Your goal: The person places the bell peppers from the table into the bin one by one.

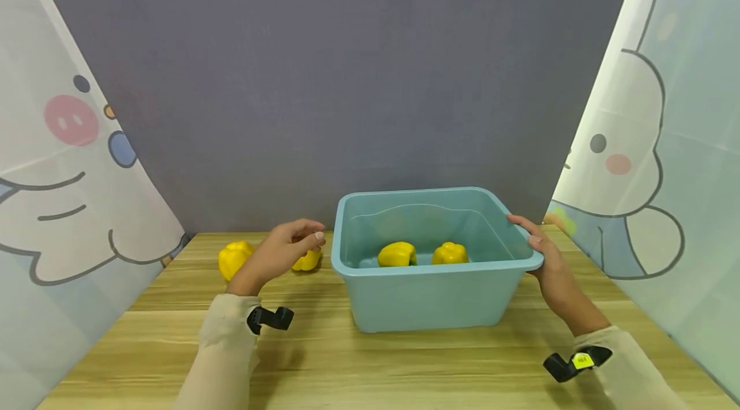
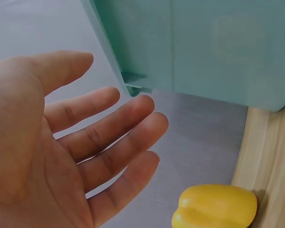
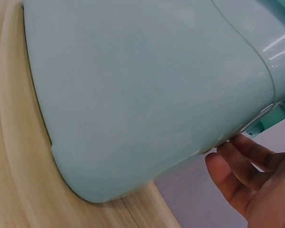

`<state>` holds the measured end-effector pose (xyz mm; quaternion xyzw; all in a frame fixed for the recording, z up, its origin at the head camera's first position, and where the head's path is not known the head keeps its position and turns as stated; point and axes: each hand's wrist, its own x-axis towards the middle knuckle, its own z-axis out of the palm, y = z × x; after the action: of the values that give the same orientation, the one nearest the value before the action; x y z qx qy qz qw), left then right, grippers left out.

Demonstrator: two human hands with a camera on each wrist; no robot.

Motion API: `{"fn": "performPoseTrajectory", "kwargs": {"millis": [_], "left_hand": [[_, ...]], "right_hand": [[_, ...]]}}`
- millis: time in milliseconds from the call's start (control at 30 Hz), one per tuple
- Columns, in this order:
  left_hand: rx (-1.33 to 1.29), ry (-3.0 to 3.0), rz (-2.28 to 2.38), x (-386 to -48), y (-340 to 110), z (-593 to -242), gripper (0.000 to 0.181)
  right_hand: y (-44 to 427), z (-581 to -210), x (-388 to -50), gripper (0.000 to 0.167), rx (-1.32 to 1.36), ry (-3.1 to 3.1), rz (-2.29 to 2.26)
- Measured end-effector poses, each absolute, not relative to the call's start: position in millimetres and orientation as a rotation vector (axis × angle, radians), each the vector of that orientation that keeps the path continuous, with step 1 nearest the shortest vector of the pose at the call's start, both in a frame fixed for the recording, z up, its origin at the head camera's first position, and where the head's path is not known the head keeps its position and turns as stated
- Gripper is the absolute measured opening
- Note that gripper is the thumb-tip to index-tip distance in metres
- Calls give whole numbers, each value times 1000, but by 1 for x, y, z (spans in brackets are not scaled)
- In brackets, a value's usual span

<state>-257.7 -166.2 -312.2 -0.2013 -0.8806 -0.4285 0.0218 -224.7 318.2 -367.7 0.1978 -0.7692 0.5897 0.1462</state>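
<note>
Two peppers (image 1: 449, 253) in the bin (image 1: 428, 301), two left of it
I hold its right side in my right grip (image 1: 551, 268); my left grip (image 1: 279, 254), loosely spread, holds nothing, just left of the bin.

A wood-grain bench (image 1: 416, 368) spans the foreground, its light and darker bands running crosswise. A plain grey backdrop (image 1: 370, 76) rises beyond its far edge. Pale blue sheets flank it. The left sheet (image 1: 35, 333) carries a dark-outlined white cartoon figure (image 1: 26, 108) with a pink oval (image 1: 71, 120) and, nearer the backdrop, a blue oval (image 1: 122, 149). On the right sheet (image 1: 705, 204), another white cartoon figure (image 1: 633, 121) shows a grey eye (image 1: 598, 143), a pink cheek (image 1: 618, 164) and a yellow-green patch (image 1: 562, 220) lower down.
</note>
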Motion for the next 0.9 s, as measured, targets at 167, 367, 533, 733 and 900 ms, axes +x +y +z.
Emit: {"fn": "performPoseTrajectory", "kwargs": {"millis": [167,367,533,733,900], "left_hand": [[-589,-2703,-1322,-258,-170,-314,39],[-504,-2672,-1245,-265,-171,-326,30],[-403,-2639,-1078,-266,-174,-333,28],[-290,-2641,-924,-266,-175,-337,34],[-269,-2626,-878,-270,-176,-344,32]], "right_hand": [[319,-368,-226,53,592,-2197,1705],[323,-368,-227,53,604,-2189,1693],[321,-371,-226,53,609,-2195,1700],[319,-370,-226,52,607,-2170,1712],[319,-370,-227,52,614,-2175,1707]]}}
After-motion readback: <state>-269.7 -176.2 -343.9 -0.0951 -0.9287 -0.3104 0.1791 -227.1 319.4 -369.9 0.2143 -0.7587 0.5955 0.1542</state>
